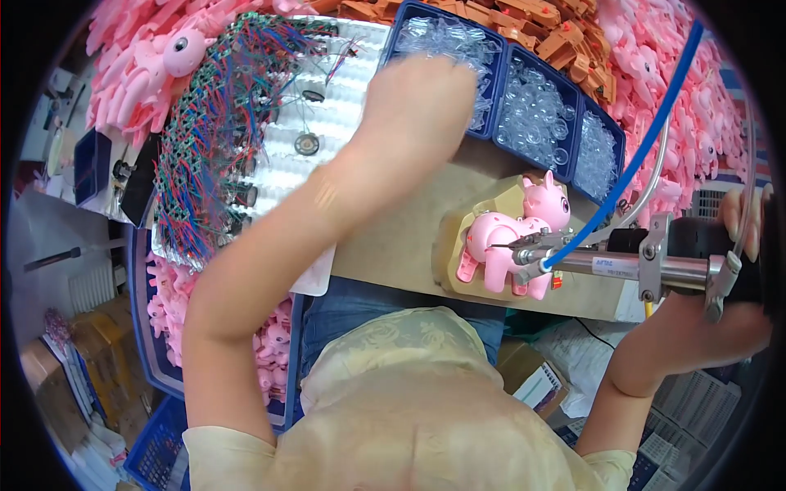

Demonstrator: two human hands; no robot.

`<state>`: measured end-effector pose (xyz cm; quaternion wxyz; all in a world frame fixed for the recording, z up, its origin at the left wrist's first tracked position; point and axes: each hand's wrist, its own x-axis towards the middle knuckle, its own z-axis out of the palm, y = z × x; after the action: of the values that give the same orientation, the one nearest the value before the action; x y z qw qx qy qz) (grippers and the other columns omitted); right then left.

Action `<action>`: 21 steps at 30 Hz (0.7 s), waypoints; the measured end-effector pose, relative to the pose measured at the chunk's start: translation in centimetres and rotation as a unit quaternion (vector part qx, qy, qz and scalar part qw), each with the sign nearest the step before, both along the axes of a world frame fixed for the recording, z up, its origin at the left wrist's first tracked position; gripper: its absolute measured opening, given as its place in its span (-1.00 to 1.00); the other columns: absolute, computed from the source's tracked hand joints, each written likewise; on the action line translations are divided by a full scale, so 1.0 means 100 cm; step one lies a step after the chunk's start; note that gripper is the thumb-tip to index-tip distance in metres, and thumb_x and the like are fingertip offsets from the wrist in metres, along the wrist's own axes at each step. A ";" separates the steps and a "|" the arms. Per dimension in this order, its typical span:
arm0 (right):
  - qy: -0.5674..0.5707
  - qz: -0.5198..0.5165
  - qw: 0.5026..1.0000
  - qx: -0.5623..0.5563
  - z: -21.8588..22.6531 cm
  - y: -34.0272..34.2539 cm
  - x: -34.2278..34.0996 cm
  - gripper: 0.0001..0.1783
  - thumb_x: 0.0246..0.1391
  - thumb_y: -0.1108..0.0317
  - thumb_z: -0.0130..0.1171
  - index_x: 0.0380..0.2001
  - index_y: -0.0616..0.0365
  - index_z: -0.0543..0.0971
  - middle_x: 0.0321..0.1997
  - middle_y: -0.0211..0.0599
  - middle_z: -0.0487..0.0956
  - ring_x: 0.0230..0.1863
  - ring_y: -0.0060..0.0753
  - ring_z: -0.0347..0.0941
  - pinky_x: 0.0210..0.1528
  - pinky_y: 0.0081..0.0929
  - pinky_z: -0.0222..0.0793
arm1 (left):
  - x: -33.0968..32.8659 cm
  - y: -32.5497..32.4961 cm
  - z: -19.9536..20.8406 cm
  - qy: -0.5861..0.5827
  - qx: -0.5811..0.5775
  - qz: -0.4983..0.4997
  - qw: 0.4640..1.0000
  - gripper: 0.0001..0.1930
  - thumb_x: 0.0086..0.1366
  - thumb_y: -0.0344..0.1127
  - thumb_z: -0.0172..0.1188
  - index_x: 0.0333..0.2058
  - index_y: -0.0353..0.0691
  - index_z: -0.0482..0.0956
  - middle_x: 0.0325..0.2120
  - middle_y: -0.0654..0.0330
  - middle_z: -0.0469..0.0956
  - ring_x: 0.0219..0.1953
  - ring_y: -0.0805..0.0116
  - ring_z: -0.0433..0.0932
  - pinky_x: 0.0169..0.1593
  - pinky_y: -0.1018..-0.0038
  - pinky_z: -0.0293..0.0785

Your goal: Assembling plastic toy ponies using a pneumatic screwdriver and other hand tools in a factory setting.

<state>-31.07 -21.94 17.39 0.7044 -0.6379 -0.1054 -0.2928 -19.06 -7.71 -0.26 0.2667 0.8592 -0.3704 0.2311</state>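
My left hand [426, 102] is over a blue bin [395, 51] of clear plastic pieces [434, 34] at the back. Its fingers are blurred and turned away, partly among the pieces. At the right edge my right hand [725, 323] is wrapped round the black body of a metal tool [630, 266] with a blue hose [626, 180] attached. The tool's narrow tip points left at a pink toy pony [499, 237]. This pony lies on its side in a tan holder [450, 274] on the table. Whether the tip touches the pony I cannot tell.
More blue bins of clear pieces [532, 102] stand along the back. Wired circuit boards [221, 131] heap on a white corrugated sheet [327, 127] at left. Pink pony parts [655, 65] and orange toy parts [557, 41] pile up behind. A blue crate [147, 327] holds pink parts.
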 end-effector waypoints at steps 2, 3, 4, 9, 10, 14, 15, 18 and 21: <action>-0.001 -0.027 0.996 -0.079 -0.002 -0.002 0.001 -0.42 0.03 -0.07 0.09 -0.10 0.22 0.31 -0.57 -0.33 0.39 -0.68 -0.50 0.28 -0.66 -0.61 0.22 | -0.071 0.025 0.011 0.088 -0.014 -0.014 0.996 -0.86 0.03 -0.34 0.14 -0.61 -0.22 0.40 -0.66 0.15 0.37 -0.60 0.14 0.42 -0.55 0.29 0.36; -0.002 -0.035 0.992 -0.118 -0.002 -0.003 0.001 -0.42 0.03 -0.07 0.09 -0.10 0.22 0.31 -0.56 -0.33 0.40 -0.68 -0.50 0.29 -0.66 -0.60 0.23 | -0.102 0.040 0.007 0.137 -0.046 -0.104 0.984 -0.89 -0.03 -0.38 0.19 -0.57 -0.20 0.43 -0.65 0.18 0.41 -0.59 0.21 0.44 -0.56 0.35 0.35; -0.004 -0.029 0.993 -0.116 -0.001 -0.002 0.000 -0.42 0.03 -0.07 0.09 -0.10 0.22 0.31 -0.56 -0.33 0.40 -0.68 -0.50 0.29 -0.66 -0.60 0.23 | -0.132 0.048 -0.007 0.136 -0.061 -0.162 0.975 -0.87 -0.07 -0.40 0.23 -0.47 -0.19 0.50 -0.51 0.21 0.50 -0.56 0.31 0.46 -0.55 0.41 0.36; -0.001 -0.055 0.996 -0.071 0.000 0.007 -0.001 -0.42 0.02 -0.08 0.09 -0.13 0.22 0.33 -0.56 -0.32 0.41 -0.67 -0.49 0.30 -0.68 -0.61 0.27 | -0.180 0.030 -0.036 0.150 -0.085 -0.223 0.960 -0.55 -0.01 -0.45 0.14 -0.06 -0.29 0.45 -0.01 0.18 0.42 -0.49 0.44 0.45 -0.48 0.54 0.37; 0.002 -0.070 0.996 -0.050 0.000 0.009 -0.001 -0.42 0.02 -0.09 0.09 -0.14 0.22 0.34 -0.56 -0.33 0.41 -0.68 -0.50 0.30 -0.69 -0.61 0.28 | -0.181 0.030 -0.037 0.151 -0.063 -0.222 0.961 -0.51 -0.01 -0.46 0.11 -0.01 -0.30 0.41 0.05 0.17 0.36 -0.49 0.46 0.43 -0.47 0.57 0.36; -0.001 -0.087 0.996 -0.010 -0.005 0.015 -0.003 -0.47 0.01 -0.05 0.06 -0.19 0.23 0.35 -0.54 -0.36 0.37 -0.65 -0.52 0.26 -0.64 -0.62 0.26 | -0.179 0.032 -0.038 0.150 -0.041 -0.225 0.962 -0.43 -0.06 -0.49 0.04 0.05 -0.33 0.36 0.15 0.13 0.27 -0.57 0.46 0.37 -0.51 0.58 0.33; -0.010 -0.073 0.997 -0.009 -0.011 0.016 -0.006 -0.53 0.02 0.02 0.02 -0.21 0.23 0.34 -0.52 -0.37 0.34 -0.62 -0.55 0.22 -0.58 -0.62 0.21 | -0.177 0.032 -0.036 0.148 -0.041 -0.225 0.962 -0.43 -0.06 -0.49 0.04 0.05 -0.33 0.36 0.15 0.13 0.27 -0.57 0.46 0.37 -0.51 0.58 0.33; -0.040 -0.031 0.999 -0.010 -0.024 0.018 -0.015 -0.69 0.04 0.21 -0.10 -0.25 0.25 0.29 -0.47 -0.40 0.23 -0.52 -0.62 0.11 -0.42 -0.63 0.06 | -0.179 0.032 -0.027 0.164 -0.008 -0.243 0.956 -0.41 -0.06 -0.50 0.02 0.07 -0.36 0.33 0.16 0.10 0.24 -0.61 0.45 0.34 -0.56 0.55 0.31; -0.013 0.012 0.999 -0.027 -0.031 0.016 -0.006 -0.59 0.07 0.19 -0.07 -0.12 0.29 0.30 -0.51 -0.41 0.26 -0.60 -0.61 0.14 -0.46 -0.61 0.10 | -0.180 0.037 -0.026 0.148 0.017 -0.216 0.965 -0.39 -0.06 -0.51 0.01 0.09 -0.38 0.29 0.17 0.08 0.23 -0.62 0.44 0.34 -0.58 0.53 0.30</action>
<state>-31.70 -20.34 14.31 0.6891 -0.6512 -0.1299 -0.2900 -37.05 -4.02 -2.91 0.3479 0.7878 -0.5072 0.0320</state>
